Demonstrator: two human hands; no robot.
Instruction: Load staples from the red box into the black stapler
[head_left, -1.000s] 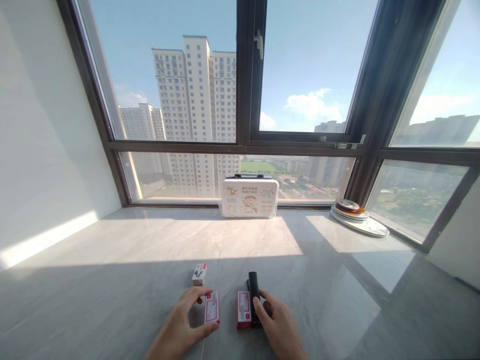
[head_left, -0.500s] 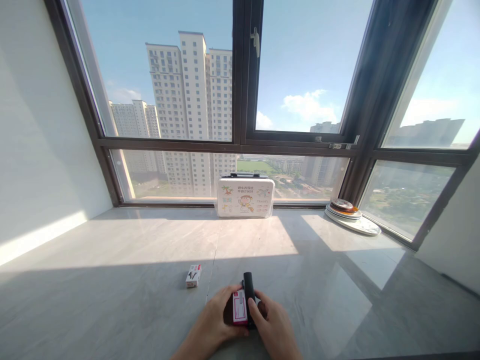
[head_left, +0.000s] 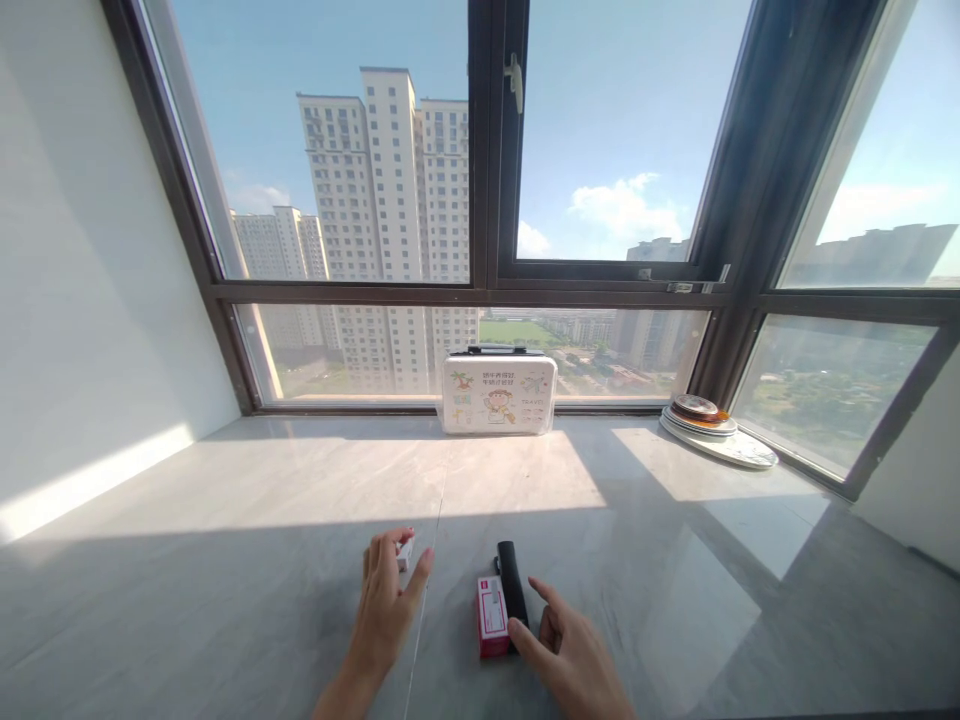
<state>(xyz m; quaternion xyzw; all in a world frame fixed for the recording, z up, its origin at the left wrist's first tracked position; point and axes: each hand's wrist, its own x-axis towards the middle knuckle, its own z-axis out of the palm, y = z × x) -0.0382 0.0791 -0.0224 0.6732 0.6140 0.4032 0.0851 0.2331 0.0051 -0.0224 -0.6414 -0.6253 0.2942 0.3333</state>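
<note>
A red-and-white box [head_left: 493,610] stands on the grey stone surface, side by side with a long black object that looks like a stapler [head_left: 511,580]. My right hand [head_left: 566,640] is just right of them, thumb tip at the near end of the pair, forefinger stretched out and the other fingers curled; it grips nothing. Further left, my left hand [head_left: 386,600] reaches over a small white box [head_left: 405,553], thumb spread away from the fingers. That hand covers most of the small box, and whether the fingertips touch it is hard to tell.
At the window's foot stands a white case [head_left: 499,395] with cartoon prints and a black handle. A stack of plates [head_left: 697,415] lies in the right corner, on an oval white board [head_left: 750,450]. Dark window frames [head_left: 480,295] border the ledge.
My left hand has let go of the red-and-white box and moved left to the small white box. My right hand has loosened from the stapler, and its forefinger now points away from it.
</note>
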